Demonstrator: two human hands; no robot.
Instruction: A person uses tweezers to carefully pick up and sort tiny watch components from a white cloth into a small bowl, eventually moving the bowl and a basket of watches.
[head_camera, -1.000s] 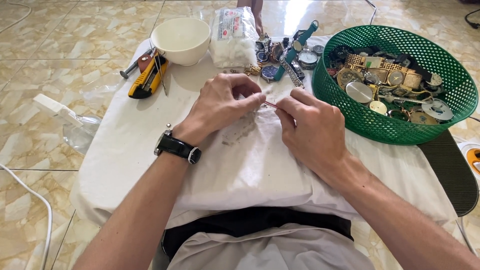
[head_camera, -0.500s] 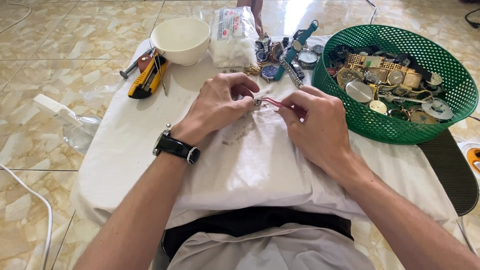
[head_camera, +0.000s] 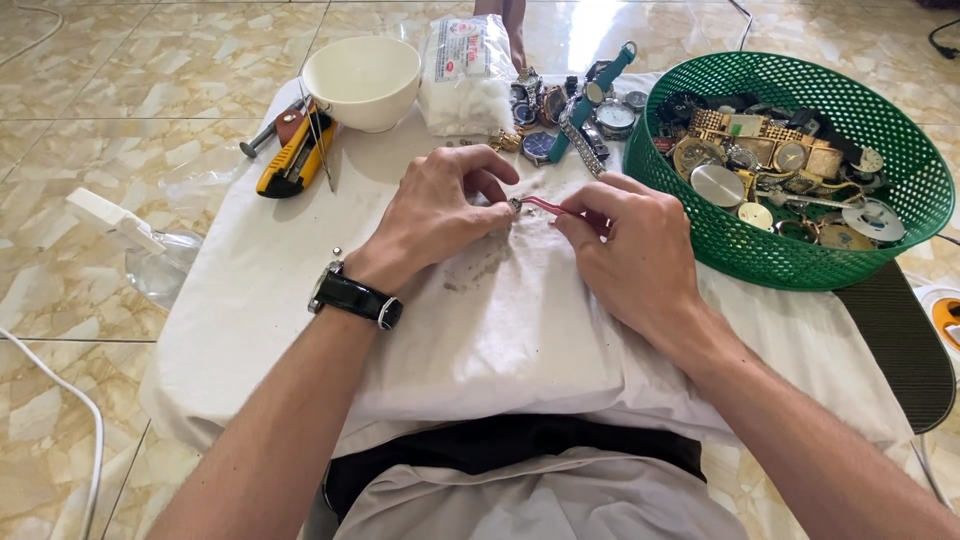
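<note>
Left hand pinched a small metal watch part at its fingertips. Right hand gripped red-handled tweezers, long axis pointing left, tips touching the part.

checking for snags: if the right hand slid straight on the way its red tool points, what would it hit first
The right hand aims its red tool leftward, so it would first meet the small metal piece pinched in the left hand. The tip looks already at it, though depth is unclear.
</note>
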